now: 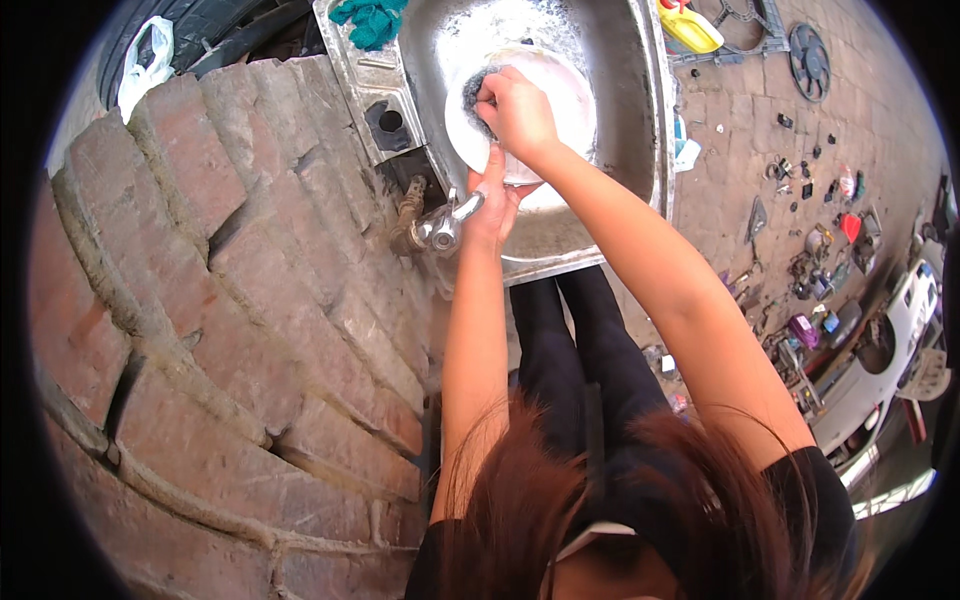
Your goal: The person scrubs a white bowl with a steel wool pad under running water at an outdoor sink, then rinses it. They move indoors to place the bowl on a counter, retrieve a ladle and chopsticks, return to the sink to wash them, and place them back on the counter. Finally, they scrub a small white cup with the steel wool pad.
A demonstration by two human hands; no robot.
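My left hand (489,208) grips the round white dish (572,108) steady (metal sink (634,175) beneath) for the grey scourer (473,93) in my right hand (521,112).

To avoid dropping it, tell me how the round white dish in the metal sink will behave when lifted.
The dish is likely stiff: its rim looks round under the right hand and dark grey scrubber. Its bright sheen suggests it may be slippery. Held at the near rim by the left hand, it might tip.
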